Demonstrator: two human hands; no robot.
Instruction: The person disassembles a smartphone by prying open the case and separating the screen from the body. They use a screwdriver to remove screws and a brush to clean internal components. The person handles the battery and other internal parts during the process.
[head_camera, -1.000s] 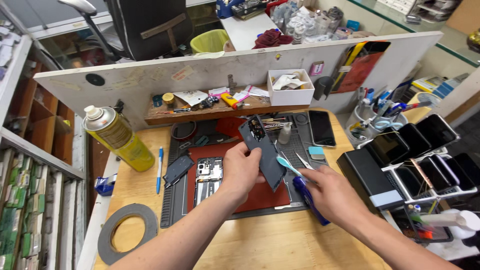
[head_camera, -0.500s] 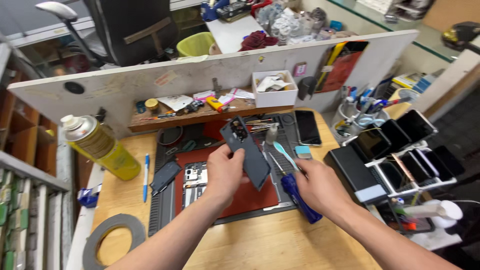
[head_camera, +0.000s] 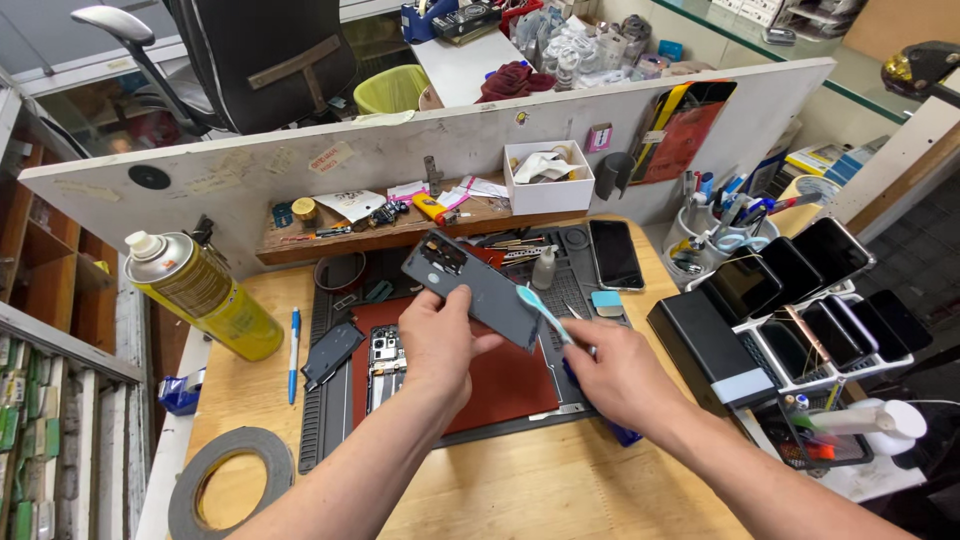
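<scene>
The left hand (head_camera: 440, 345) grips a dark grey phone back cover (head_camera: 470, 287), lifted off and held tilted above the red mat (head_camera: 510, 385) at the middle of the surface, while the right hand (head_camera: 615, 375) is closed around a blue-handled toothbrush (head_camera: 545, 312) whose head lies against the cover's lower edge. Judging by this, the cover is already separated and its cleaning is in hand; the opened phone body (head_camera: 385, 362) lies on the mat's left edge, not yet closed up. A second dark panel (head_camera: 332, 352) rests left of it. Near the surface's left edge stand a yellow spray can (head_camera: 205, 297), a blue pen (head_camera: 294, 352) and a tape roll (head_camera: 230, 482); a rack of phones (head_camera: 810, 295) crowds the right edge.
</scene>
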